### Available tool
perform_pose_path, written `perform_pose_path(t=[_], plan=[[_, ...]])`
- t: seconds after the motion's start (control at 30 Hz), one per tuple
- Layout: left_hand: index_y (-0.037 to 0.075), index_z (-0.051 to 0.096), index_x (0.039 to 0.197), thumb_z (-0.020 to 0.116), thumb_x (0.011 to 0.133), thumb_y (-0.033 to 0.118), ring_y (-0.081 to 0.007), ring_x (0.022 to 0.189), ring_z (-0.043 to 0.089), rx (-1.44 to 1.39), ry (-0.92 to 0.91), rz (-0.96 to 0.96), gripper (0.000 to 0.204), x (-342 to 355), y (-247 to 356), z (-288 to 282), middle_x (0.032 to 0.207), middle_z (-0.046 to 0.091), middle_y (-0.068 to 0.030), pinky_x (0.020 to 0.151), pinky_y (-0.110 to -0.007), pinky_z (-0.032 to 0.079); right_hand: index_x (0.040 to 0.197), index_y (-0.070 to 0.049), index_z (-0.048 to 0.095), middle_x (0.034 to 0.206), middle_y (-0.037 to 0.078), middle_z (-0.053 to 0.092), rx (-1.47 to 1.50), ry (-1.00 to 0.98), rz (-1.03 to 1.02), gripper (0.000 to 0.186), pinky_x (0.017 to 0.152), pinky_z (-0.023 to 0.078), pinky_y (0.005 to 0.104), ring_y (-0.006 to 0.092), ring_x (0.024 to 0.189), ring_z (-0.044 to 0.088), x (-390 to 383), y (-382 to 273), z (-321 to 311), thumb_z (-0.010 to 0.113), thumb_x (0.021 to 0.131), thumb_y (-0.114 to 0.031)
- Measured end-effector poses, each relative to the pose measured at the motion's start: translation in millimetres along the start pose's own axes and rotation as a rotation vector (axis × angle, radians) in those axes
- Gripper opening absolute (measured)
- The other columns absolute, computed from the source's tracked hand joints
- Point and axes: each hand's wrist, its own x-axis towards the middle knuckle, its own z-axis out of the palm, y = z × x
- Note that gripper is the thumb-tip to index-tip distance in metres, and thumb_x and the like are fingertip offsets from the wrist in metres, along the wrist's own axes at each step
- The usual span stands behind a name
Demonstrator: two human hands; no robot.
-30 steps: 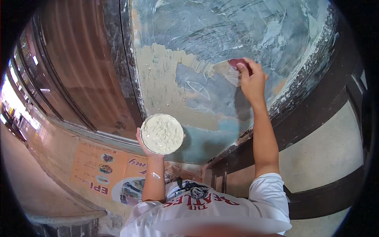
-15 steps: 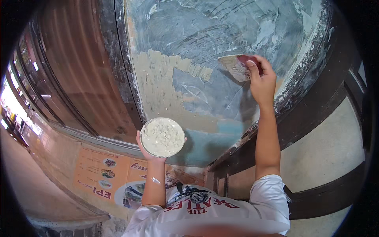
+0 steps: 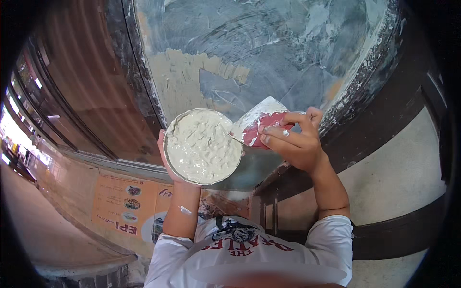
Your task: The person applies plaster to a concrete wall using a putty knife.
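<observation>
My left hand is wrapped round a round tub from beneath and the side; most of its fingers are hidden. Lumpy off-white putty fills the tub nearly to the rim. In my right hand a red putty spreader is pinched between thumb and fingers. White putty coats its broad end, and one corner meets the tub's right rim. Beyond them stands a panel with smeared grey-blue filler and a beige patch at its left. Dabs of putty mark my fingers and left forearm.
A dark frame edges the panel on the left, with a brown ribbed surface beside it. Dark wooden rails and pale panels run along the right. An orange printed sheet lies at lower left.
My right hand has come down from the panel with the spreader and turned it over to the tub's rim. The tub has risen closer to my head.
</observation>
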Motion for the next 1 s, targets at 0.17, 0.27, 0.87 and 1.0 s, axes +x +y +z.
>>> perform_pose_path(t=[0.17, 0.27, 0.87, 1.0], plan=[[0.000, 0.051, 0.146, 0.037, 0.101, 0.060, -0.0392, 0.131, 0.055, 0.073, -0.039, 0.007, 0.075, -2.2, -13.1, 9.4, 0.148, 0.053, -0.0217, 0.112, -0.051, 0.044, 0.097, -0.025, 0.074, 0.108, -0.017, 0.072, -0.053, -0.005, -0.022, 0.022, 0.080, 0.028, 0.0446, 0.0148, 0.094, 0.061, -7.9, -4.1, -6.0, 0.078, 0.076, -0.029], [0.001, 0.051, 0.146, 0.044, 0.100, 0.061, -0.0432, 0.131, 0.054, 0.029, 0.019, 0.002, 0.076, -6.9, -20.7, 12.0, 0.149, 0.052, -0.0236, 0.111, -0.057, 0.044, 0.097, -0.025, 0.075, 0.107, -0.017, 0.071, -0.059, 0.004, -0.008, 0.022, 0.080, 0.028, 0.0448, 0.0141, 0.094, 0.061, -10.1, -2.4, -6.3, 0.077, 0.076, -0.029], [-0.001, 0.054, 0.142, 0.042, 0.102, 0.056, -0.0389, 0.128, 0.058, 0.010, 0.000, 0.054, 0.071, -32.1, -46.6, 21.7, 0.143, 0.058, -0.0222, 0.110, -0.052, 0.046, 0.100, -0.023, 0.074, 0.111, -0.015, 0.072, 0.135, 0.083, 0.027, 0.019, 0.081, 0.027, 0.0446, 0.0146, 0.096, 0.061, -12.7, 1.6, 7.5, 0.074, 0.082, -0.025], [-0.001, 0.056, 0.139, 0.042, 0.103, 0.054, -0.0370, 0.126, 0.060, 0.020, -0.009, 0.053, 0.068, -34.6, -51.7, 26.4, 0.140, 0.060, -0.0213, 0.109, -0.050, 0.046, 0.101, -0.023, 0.074, 0.114, -0.014, 0.073, 0.116, 0.092, 0.040, 0.020, 0.081, 0.027, 0.0446, 0.0148, 0.097, 0.061, -14.5, -0.4, -1.8, 0.075, 0.081, -0.025]])
